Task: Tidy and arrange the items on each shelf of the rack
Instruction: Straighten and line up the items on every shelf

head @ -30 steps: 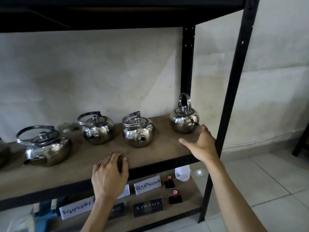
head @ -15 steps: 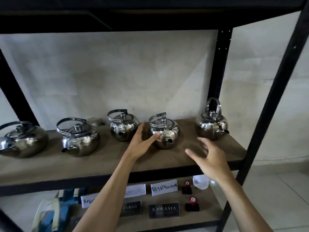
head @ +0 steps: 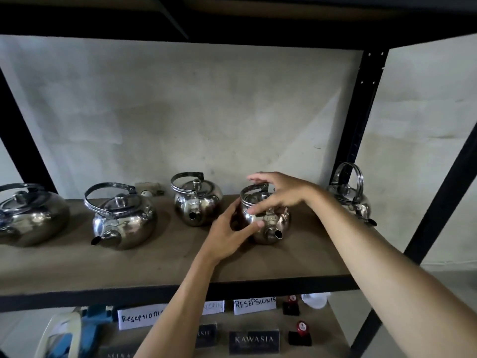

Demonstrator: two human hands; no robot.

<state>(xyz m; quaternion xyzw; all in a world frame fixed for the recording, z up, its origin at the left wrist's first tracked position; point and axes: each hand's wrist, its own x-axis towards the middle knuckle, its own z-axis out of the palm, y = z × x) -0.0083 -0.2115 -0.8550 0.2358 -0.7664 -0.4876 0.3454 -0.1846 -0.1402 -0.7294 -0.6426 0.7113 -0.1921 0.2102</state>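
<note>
Several shiny steel kettles stand in a row on the brown shelf [head: 154, 262] of a black metal rack. Both my hands are on the fourth kettle [head: 268, 228], whose spout points toward me and to the right. My left hand [head: 227, 233] grips its left side, thumb across the front. My right hand [head: 281, 192] reaches over its top, with fingers above the folded handle and thumb in front of it. Other kettles sit at the far left [head: 25, 215], left of centre [head: 124, 220], centre [head: 197, 202] and far right [head: 348, 195], the last with its handle upright.
A small white fitting [head: 147, 188] lies at the back of the shelf. The lower shelf holds paper "RESEPSIONIS" labels [head: 254, 304], a dark "KAWASIA" plaque [head: 254, 341], red-topped stamps [head: 299, 330] and a blue and white object [head: 72, 329]. A black rack post [head: 438, 202] stands at the right.
My right hand has moved from above the shelf's front onto the top of the fourth kettle. My left hand has closed round that kettle's side. The view has shifted closer.
</note>
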